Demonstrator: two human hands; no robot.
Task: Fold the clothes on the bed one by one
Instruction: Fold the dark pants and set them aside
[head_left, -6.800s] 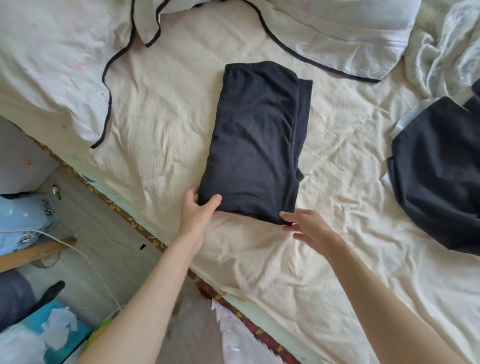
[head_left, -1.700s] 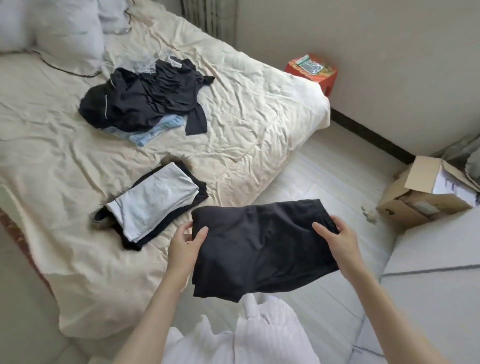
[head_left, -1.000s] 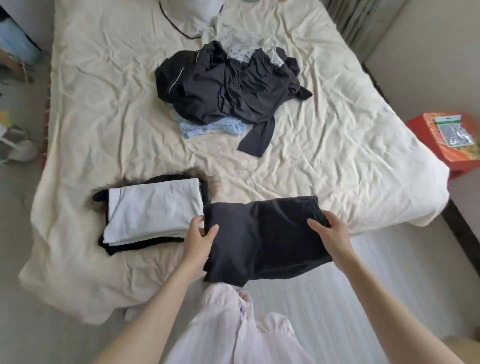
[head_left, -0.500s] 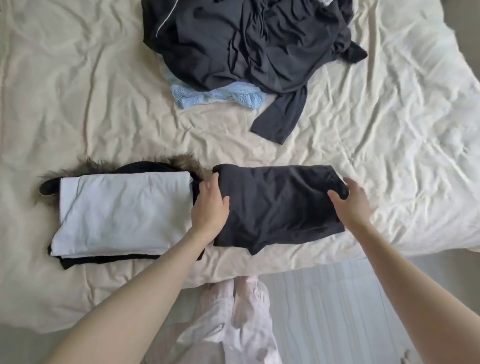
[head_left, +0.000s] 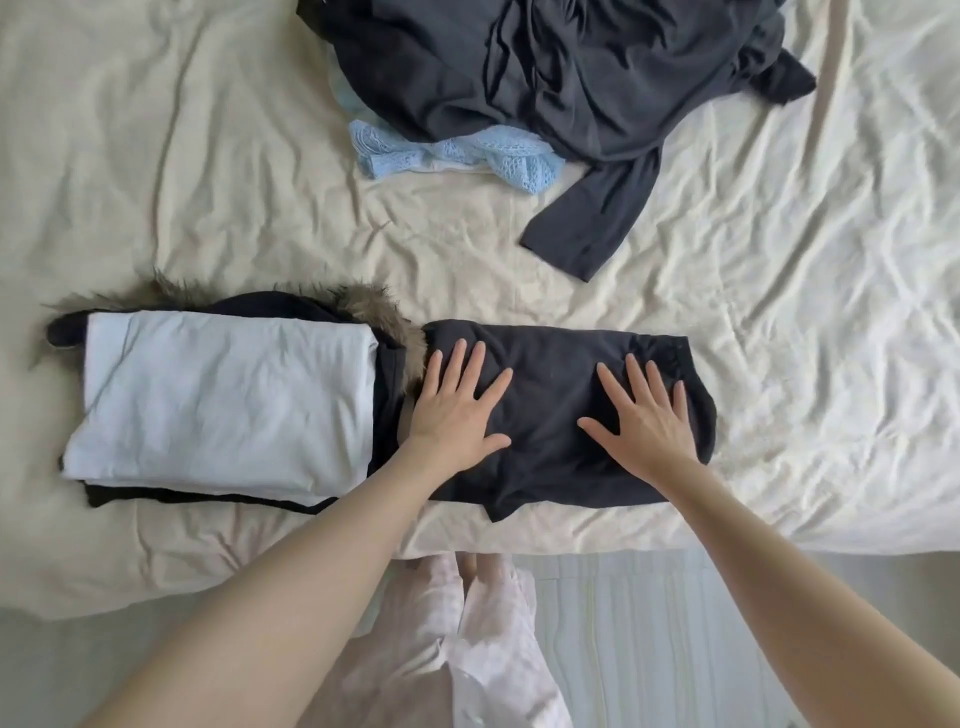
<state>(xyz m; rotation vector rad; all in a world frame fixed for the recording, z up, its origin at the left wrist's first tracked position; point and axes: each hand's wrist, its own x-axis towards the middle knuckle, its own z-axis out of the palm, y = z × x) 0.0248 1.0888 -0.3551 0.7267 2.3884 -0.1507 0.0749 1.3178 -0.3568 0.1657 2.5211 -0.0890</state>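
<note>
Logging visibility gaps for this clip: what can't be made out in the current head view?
- Unfolded dark pile: its far side is cut off by the top edge.
- Light blue knit: mostly buried under that pile.
- Fur-trimmed dark garment: largely covered by the folded white garment.
- Folded black garment: partly hidden by left hand and right hand.

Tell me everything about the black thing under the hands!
The folded black garment is soft, dark cloth, folded into a flat rectangle near the cream bed sheet's front edge. The left hand and right hand press flat on it. Its left end meets the fur-trimmed pile.
</note>
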